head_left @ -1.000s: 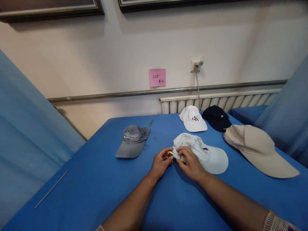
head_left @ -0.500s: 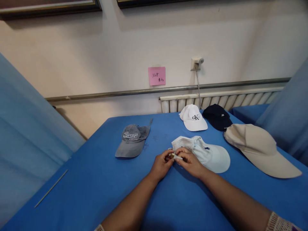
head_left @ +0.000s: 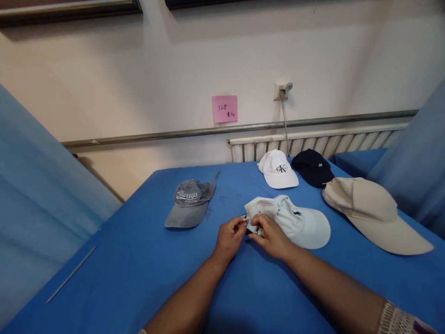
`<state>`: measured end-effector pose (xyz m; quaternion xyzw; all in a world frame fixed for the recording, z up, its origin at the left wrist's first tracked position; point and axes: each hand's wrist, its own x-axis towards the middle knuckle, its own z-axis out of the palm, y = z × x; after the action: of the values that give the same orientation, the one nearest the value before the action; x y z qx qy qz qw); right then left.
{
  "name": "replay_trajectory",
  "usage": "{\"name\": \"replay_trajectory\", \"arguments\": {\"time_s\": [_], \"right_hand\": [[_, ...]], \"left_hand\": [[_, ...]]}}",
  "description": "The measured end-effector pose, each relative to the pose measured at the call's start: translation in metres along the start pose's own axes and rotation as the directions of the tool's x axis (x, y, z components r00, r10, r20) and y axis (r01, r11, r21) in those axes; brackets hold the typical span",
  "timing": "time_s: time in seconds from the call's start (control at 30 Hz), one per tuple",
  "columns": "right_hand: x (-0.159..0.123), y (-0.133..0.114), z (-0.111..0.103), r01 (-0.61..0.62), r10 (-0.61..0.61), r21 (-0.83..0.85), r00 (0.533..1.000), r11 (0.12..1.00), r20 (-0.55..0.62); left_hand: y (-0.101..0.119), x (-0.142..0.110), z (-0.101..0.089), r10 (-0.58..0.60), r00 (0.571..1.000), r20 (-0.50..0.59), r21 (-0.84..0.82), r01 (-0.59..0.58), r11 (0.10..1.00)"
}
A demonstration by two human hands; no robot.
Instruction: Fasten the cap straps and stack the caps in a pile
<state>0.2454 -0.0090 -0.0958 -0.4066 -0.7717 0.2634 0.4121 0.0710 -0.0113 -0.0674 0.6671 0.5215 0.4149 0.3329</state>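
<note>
Both hands pinching the back of a pale cap (head_left: 289, 223)

In the head view, the pale cap is lying right of the middle of the blue-covered counter (head_left: 139, 264), nearer its far edge than the grey rod (head_left: 71, 274). The left hand (head_left: 227, 241) is pinching the cap's back-strap end, fingers nearly closed; the exact grip is hidden. The right hand (head_left: 274, 240) is curling almost shut around the strap beside it. The cap's body is extending rightward from both sets of fingers, the right hand being nearer. Its brim (head_left: 317, 229) is pointing right, slightly nearward, its long axis running roughly along the far edge.
</note>
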Motion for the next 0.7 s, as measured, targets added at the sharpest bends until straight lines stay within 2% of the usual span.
{"name": "replay_trajectory", "arguments": {"time_s": [0.1,0.27,0.43,0.5,0.57,0.7], "right_hand": [[0.0,-0.002,0.002,0.037,-0.038,-0.112,0.999,0.993,-0.003],[0.001,-0.006,0.001,0.078,-0.08,-0.178,0.997,0.981,-0.003],[-0.001,-0.007,-0.001,0.073,-0.073,-0.203,0.997,0.977,0.005],[-0.002,-0.008,-0.001,0.067,-0.068,-0.208,0.998,0.976,0.001],[-0.003,-0.009,0.0,0.056,-0.059,-0.205,0.998,0.977,-0.007],[-0.002,-0.014,0.002,0.032,-0.037,-0.23,0.999,0.973,-0.018]], "left_hand": [[0.0,0.002,0.001,-0.101,0.992,-0.071,-0.146,0.09,0.985],[0.0,0.001,0.004,-0.247,0.969,-0.031,-0.381,0.217,0.899],[-0.003,0.005,0.0,-0.312,0.948,-0.061,-0.515,0.237,0.823],[-0.004,0.008,-0.004,-0.322,0.944,-0.072,-0.55,0.231,0.803],[-0.004,0.008,-0.007,-0.3,0.953,-0.03,-0.541,0.237,0.807],[0.004,0.001,-0.006,-0.166,0.982,0.086,-0.43,0.187,0.883]]}}
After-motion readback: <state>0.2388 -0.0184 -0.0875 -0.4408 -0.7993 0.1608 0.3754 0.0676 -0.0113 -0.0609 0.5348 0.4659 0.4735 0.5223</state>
